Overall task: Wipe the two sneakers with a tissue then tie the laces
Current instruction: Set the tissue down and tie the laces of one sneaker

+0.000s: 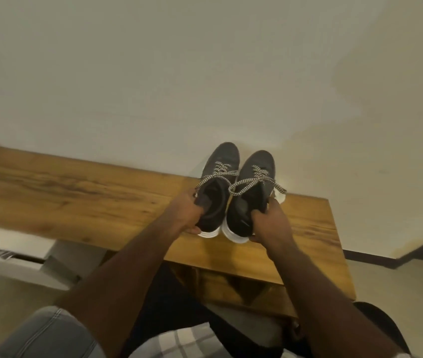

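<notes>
Two dark grey sneakers with white soles and black-and-white speckled laces stand side by side on a wooden table [76, 192], toes towards the wall. My left hand [186, 211] grips the heel collar of the left sneaker [222, 164]. My right hand [270, 223] grips the heel of the right sneaker [255, 166]. The laces on both lie loose over the tongues. A bit of white tissue [280, 198] shows just right of the right sneaker, by my right hand's fingers; whether the hand holds it is unclear.
The table runs along a plain cream wall [205, 73], and its right end [334, 241] lies close to the sneakers. A shelf or drawer opening [231, 280] sits under the top. A dark skirting [386, 257] edges the floor at right.
</notes>
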